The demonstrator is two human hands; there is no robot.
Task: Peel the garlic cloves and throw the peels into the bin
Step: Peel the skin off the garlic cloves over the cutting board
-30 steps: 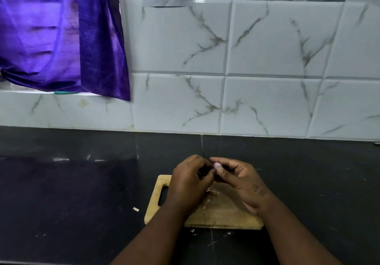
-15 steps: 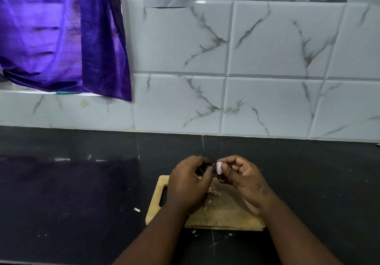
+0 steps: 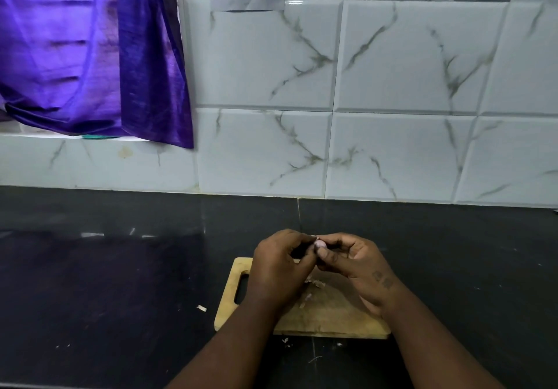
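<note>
A small pale pink garlic clove is pinched between the fingertips of both hands, above the far edge of a wooden cutting board. My left hand curls around it from the left; my right hand holds it from the right with thumb and fingers. Loose bits of peel lie on the board under the hands. No bin is in view.
The board lies on a black counter with scattered peel flakes beside and in front of it. A white marbled tile wall rises behind. A purple cloth hangs at the upper left.
The hands stay over the board, fingers shifting slightly around the clove; more of the clove shows between the fingertips now.
</note>
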